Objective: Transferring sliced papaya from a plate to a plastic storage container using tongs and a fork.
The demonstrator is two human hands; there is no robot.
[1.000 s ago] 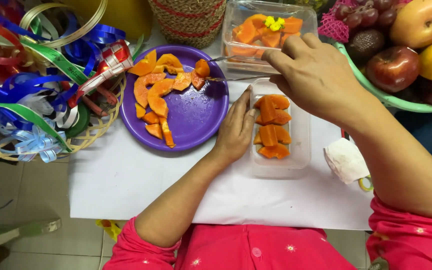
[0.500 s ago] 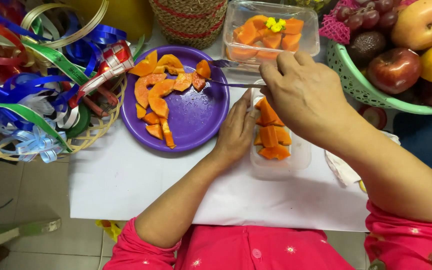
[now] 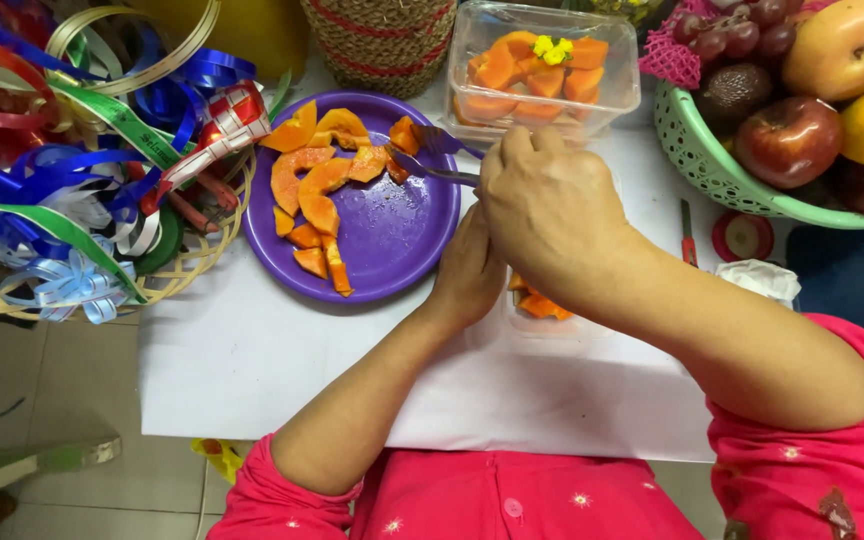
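Your right hand [image 3: 552, 205] is closed around the handle of a fork [image 3: 432, 165], whose tines reach over the rim of the purple plate [image 3: 392, 240] and touch the papaya slices [image 3: 327, 185] at its upper edge. The slices lie across the left and upper part of the plate, some curved, some in small chunks. Your left hand [image 3: 467, 275] rests flat on the white worktop [image 3: 282, 350] between the plate and a clear tray [image 3: 542, 310], its fingers against the tray's near side; it grips nothing. Orange pieces show in that tray, mostly hidden under your right forearm. Behind your right hand stands a second clear tub [image 3: 542, 70] filled with papaya and topped with a small yellow flower. To the right sits a green basket [image 3: 712, 165] of fruit. On the left, a wicker basket [image 3: 182, 270] holds coloured ribbons [image 3: 102, 150].
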